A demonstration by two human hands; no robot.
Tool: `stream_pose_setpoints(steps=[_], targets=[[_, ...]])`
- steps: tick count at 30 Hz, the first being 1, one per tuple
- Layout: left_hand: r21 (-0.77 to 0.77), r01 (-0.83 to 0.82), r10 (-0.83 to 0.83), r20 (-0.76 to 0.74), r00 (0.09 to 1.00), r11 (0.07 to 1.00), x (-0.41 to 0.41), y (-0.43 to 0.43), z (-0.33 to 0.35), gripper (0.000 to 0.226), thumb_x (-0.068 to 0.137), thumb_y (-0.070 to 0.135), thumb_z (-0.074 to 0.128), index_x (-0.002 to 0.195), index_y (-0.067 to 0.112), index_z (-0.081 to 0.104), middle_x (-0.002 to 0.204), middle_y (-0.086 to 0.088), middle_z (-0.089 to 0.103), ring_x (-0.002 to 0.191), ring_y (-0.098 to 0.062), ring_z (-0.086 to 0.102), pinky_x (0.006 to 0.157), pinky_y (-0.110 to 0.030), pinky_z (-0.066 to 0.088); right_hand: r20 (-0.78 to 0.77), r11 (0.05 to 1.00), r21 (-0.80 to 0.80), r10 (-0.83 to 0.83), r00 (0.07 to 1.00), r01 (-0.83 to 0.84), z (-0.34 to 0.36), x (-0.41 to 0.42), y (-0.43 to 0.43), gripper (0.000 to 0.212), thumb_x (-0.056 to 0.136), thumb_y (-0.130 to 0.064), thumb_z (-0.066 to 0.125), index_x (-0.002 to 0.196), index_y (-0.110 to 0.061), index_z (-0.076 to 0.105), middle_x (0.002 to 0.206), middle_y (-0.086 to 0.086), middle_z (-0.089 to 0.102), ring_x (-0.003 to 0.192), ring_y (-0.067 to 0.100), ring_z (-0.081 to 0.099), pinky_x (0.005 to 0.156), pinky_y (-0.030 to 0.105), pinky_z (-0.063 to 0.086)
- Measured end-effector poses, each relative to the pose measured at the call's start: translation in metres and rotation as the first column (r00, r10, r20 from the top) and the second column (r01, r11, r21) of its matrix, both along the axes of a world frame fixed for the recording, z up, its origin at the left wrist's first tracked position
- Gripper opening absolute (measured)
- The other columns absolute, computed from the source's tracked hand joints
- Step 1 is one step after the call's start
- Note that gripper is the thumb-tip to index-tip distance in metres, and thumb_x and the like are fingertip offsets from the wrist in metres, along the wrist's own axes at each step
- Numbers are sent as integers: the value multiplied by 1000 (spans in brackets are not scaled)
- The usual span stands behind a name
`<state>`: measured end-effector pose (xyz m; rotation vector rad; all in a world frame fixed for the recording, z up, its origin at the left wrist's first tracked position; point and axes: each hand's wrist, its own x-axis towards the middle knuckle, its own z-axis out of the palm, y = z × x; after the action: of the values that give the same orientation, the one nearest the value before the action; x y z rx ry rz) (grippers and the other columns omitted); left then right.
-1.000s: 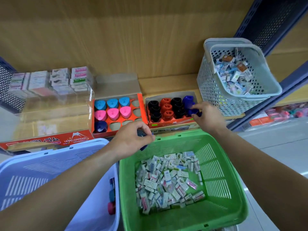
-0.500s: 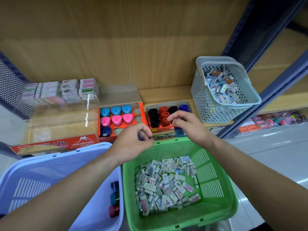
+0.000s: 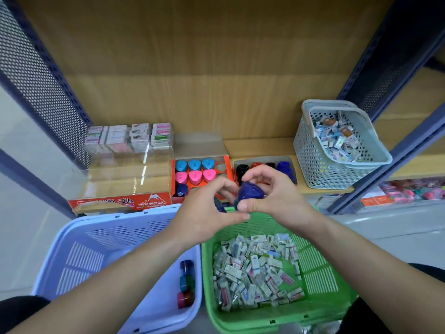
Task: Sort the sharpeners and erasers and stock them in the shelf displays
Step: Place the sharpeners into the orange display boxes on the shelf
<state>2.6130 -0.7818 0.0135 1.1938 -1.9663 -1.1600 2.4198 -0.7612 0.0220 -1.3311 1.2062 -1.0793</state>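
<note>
Wooden shelving point(image 3: 262, 145) with perforated blue side panels point(image 3: 43, 88) fills the far half of the scene. On the shelf, from left to right:

1. Clear display box point(image 3: 125, 174), marked HARD ERASER, with boxed erasers point(image 3: 130, 138) stacked at its far end.
2. Orange tray point(image 3: 227, 165), holding three light blue, three pink and one dark blue triangular sharpener; several slots are vacant.
3. Grey box point(image 3: 262, 159), holding black, red and blue sharpeners, partly hidden by the hands.
4. Grey basket point(image 3: 313, 160), holding mixed small erasers.

Two baskets sit side by side in the near area. The light blue basket point(image 3: 96, 249), near left, contains three sharpeners point(image 3: 186, 283) against its right wall. The green basket point(image 3: 320, 273), near right, contains a pile of loose wrapped erasers point(image 3: 255, 268).

Both hands meet above the far rim of the green basket, thumbs touching. The right hand point(image 3: 277, 196) pinches a dark blue sharpener point(image 3: 250, 195) between thumb and curled fingers. The left hand point(image 3: 204, 213) has curled fingers beside that sharpener. A dark blue piece shows beneath it, but it cannot be told whether this hand grips anything.
</note>
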Motion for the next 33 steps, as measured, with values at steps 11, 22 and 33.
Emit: stream_pose_setpoints(steps=[11,22,33], targets=[[31,12,-12,-4,1000,999,24,-16,-19,41,85,16,79,123,27,69,111,20,73,97,10,64,82,-8,44,-107,992,35,123,987,-120,-14,3,-16,50,82,2,77,120,-29,66,119,-5,68,110,15,67,85,33,59],[43,-110,108,40,993,993,40,-21,-36,45,76,36,86,112,37,60,101,15,72,82,-10,68,72,-23,53,-172,999,37,-5,985,11,-32,37,-31,39,71,-28,91,94,-16,62,77,-2,71,67,17,67,71,40,58],[161,-6,7,-8,1000,987,66,-34,-39,36,82,43,78,115,48,64,107,9,74,82,-25,63,76,-29,53,-273,967,-4,246,930,-256,-29,39,-39,47,88,-1,73,129,-24,66,128,-11,55,92,9,69,74,24,57]])
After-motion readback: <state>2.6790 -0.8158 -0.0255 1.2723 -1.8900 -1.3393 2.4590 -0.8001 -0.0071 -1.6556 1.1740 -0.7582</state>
